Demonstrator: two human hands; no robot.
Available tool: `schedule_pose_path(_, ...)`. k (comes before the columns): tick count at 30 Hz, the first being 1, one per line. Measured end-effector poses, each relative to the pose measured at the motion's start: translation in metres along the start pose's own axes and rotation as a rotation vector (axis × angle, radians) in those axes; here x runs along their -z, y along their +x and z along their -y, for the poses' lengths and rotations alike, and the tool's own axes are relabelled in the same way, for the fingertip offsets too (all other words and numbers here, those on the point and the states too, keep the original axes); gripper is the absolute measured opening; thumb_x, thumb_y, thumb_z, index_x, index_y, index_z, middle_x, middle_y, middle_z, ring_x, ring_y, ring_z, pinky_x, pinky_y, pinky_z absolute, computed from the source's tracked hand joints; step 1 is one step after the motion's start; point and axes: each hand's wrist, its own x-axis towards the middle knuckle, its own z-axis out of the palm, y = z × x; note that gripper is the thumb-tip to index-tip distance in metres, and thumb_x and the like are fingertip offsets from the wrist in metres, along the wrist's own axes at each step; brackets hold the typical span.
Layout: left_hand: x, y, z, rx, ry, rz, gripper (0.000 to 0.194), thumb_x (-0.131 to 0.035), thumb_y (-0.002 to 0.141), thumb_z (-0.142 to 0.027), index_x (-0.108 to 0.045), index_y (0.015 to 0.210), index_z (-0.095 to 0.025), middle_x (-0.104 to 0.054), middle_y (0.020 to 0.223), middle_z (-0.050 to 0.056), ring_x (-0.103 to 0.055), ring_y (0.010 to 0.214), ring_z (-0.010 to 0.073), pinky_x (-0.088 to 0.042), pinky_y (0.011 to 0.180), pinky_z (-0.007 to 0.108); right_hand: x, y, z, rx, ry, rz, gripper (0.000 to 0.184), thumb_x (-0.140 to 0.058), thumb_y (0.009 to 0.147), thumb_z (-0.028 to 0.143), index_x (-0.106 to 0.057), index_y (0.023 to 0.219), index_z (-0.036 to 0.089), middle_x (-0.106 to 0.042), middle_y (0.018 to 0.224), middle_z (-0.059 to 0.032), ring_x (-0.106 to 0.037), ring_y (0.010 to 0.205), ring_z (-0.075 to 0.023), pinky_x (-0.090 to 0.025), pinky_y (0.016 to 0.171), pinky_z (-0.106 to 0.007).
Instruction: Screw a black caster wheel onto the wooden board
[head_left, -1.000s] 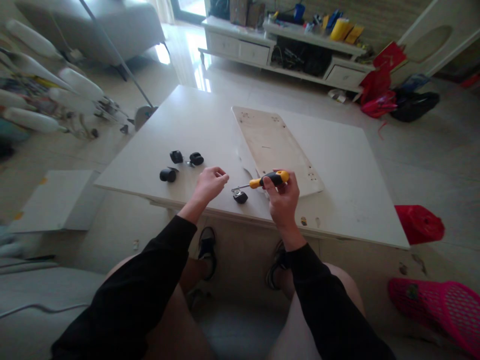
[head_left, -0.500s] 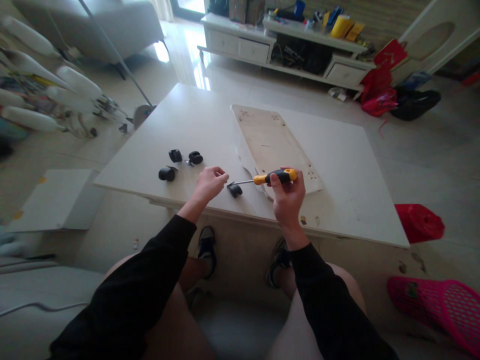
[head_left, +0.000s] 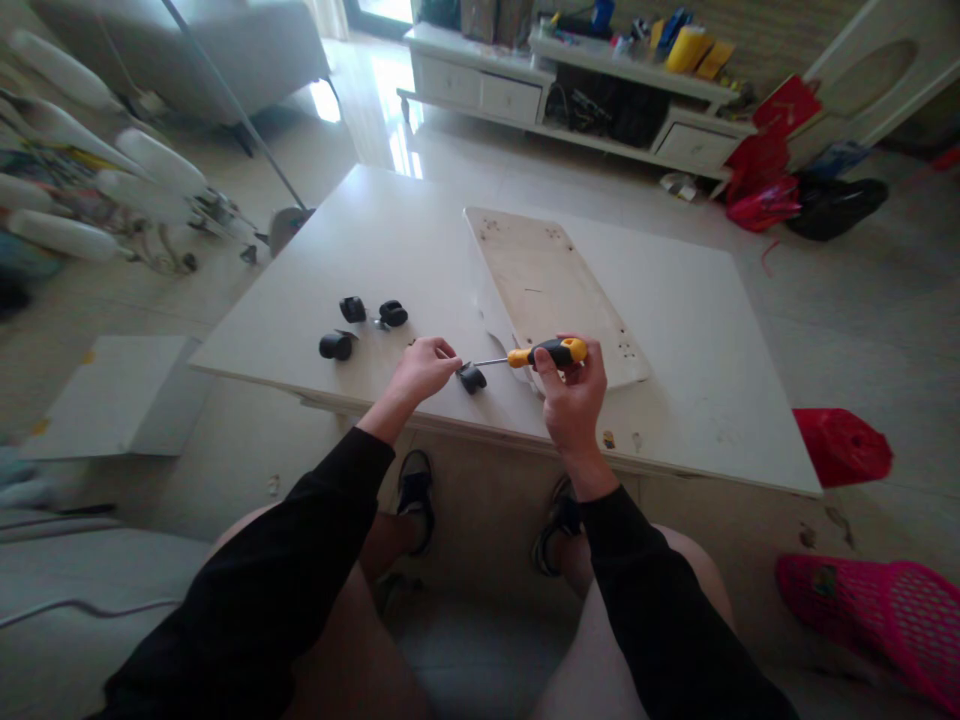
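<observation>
My right hand [head_left: 574, 402] is wrapped around the yellow and black handle of a screwdriver [head_left: 551, 353], whose metal shaft points left. Facing it, my left hand [head_left: 426, 371] is closed in a pinch right at the screwdriver's tip; whatever the fingertips hold is too small to make out. Just below the tip, a black caster wheel [head_left: 472, 379] lies on the white table [head_left: 420, 240]. Three more casters sit in a group to the left, among them a front one [head_left: 335, 345]. Behind the screwdriver lies a white rectangular panel [head_left: 536, 285] with clusters of holes at its corners.
Small bits [head_left: 609, 440] lie near the table's front edge. A pink mesh basket [head_left: 877, 620] and a red bag [head_left: 840, 445] are on the right. A white box [head_left: 112, 395] stands on the floor at left. Across the room is a low white cabinet [head_left: 480, 90].
My left fingertips have come slightly right, closer to the screwdriver's tip. The screwdriver in my right hand has shifted slightly left. The casters and panel lie as before.
</observation>
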Motion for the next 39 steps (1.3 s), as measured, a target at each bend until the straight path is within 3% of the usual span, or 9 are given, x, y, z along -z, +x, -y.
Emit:
schedule_pose_path(6, -0.004, 0.004, 0.006, -0.015, 0.113, 0.01, 0.011, -0.076, 0.081, -0.026, -0.078, 0.09, -0.02, -0.081, 0.094, 0.01, -0.072, 0.082, 0.0226, -0.049, 0.07, 0.032, 0.002, 0.001, 0.008, 0.021, 0.035, -0.09, 0.034, -0.083, 0.085, 0.048, -0.064, 0.102, 0.025, -0.066, 0.1, 0.0013, -0.063, 0.079, -0.0099, -0.057, 0.071, -0.027)
schedule_pose_path(17, -0.008, 0.006, 0.008, -0.05, 0.182, 0.033, 0.017, -0.075, 0.085, -0.03, -0.079, 0.097, -0.019, -0.083, 0.111, 0.017, -0.075, 0.1, 0.0297, -0.055, 0.084, 0.035, 0.002, 0.0, -0.002, -0.071, -0.048, 0.022, 0.036, -0.083, 0.086, 0.05, -0.064, 0.106, 0.025, -0.066, 0.098, 0.0024, -0.061, 0.079, -0.0092, -0.055, 0.074, -0.026)
schedule_pose_path(26, -0.013, 0.011, 0.016, -0.009, 0.199, 0.123, 0.043, -0.065, 0.089, -0.013, -0.075, 0.131, -0.017, -0.081, 0.127, 0.014, -0.077, 0.1, 0.0231, -0.057, 0.088, 0.031, 0.004, 0.0, -0.004, 0.008, -0.111, 0.023, 0.031, -0.081, 0.089, 0.043, -0.068, 0.111, 0.026, -0.069, 0.105, 0.0001, -0.063, 0.087, -0.0121, -0.053, 0.081, -0.03)
schedule_pose_path(33, -0.028, 0.006, 0.023, -0.148, 0.344, 0.136, 0.069, -0.061, 0.09, -0.005, -0.06, 0.158, -0.02, -0.068, 0.15, 0.014, -0.065, 0.138, 0.0263, -0.05, 0.116, 0.033, 0.005, -0.001, -0.001, 0.035, -0.118, 0.003, 0.029, -0.08, 0.091, 0.043, -0.067, 0.11, 0.026, -0.069, 0.106, 0.0003, -0.063, 0.085, -0.0115, -0.053, 0.079, -0.031)
schedule_pose_path(39, -0.034, 0.004, 0.028, -0.178, 0.416, 0.105, 0.047, -0.065, 0.097, -0.019, -0.069, 0.143, -0.025, -0.069, 0.141, 0.011, -0.071, 0.123, 0.0289, -0.055, 0.101, 0.037, 0.005, 0.0, 0.002, 0.029, -0.109, -0.007, 0.03, -0.08, 0.09, 0.044, -0.067, 0.108, 0.024, -0.07, 0.107, -0.0008, -0.064, 0.088, -0.0122, -0.054, 0.08, -0.03)
